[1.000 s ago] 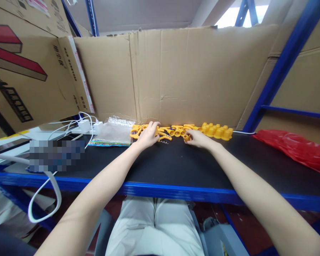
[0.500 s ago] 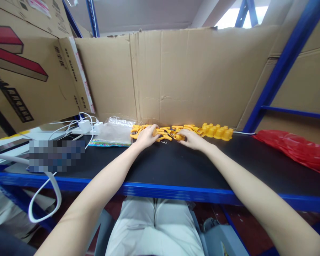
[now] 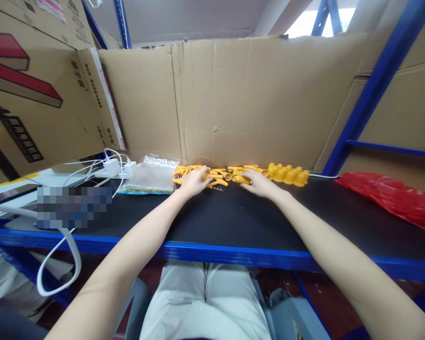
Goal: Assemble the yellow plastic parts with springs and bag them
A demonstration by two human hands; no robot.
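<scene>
My left hand [image 3: 195,181] rests among curved yellow plastic handles [image 3: 218,182], its fingers bent around a yellow plastic piece [image 3: 206,176]. To the right, my right hand [image 3: 260,183] has thumb and fingers about a rounded yellow plastic part [image 3: 241,179] lying on the black tabletop. Between the hands sits a small yellow cup-shaped part [image 3: 228,176]. Thin metal springs [image 3: 217,189] lie just in front of the handles. Beyond my right hand, several yellow cups [image 3: 291,175] stand grouped in rows. My fingers partly hide the pieces they touch.
A clear plastic bag [image 3: 152,174] lies left of the yellow parts, near white chargers [image 3: 111,166] and cables. A red plastic bag [image 3: 386,198] is at the right. Cardboard [image 3: 269,104] walls the back, and a blue rail [image 3: 233,255] edges the table.
My right hand has shifted slightly right, and the yellow part at its fingertips now sits differently, its round opening no longer facing me. My left hand has barely moved.
</scene>
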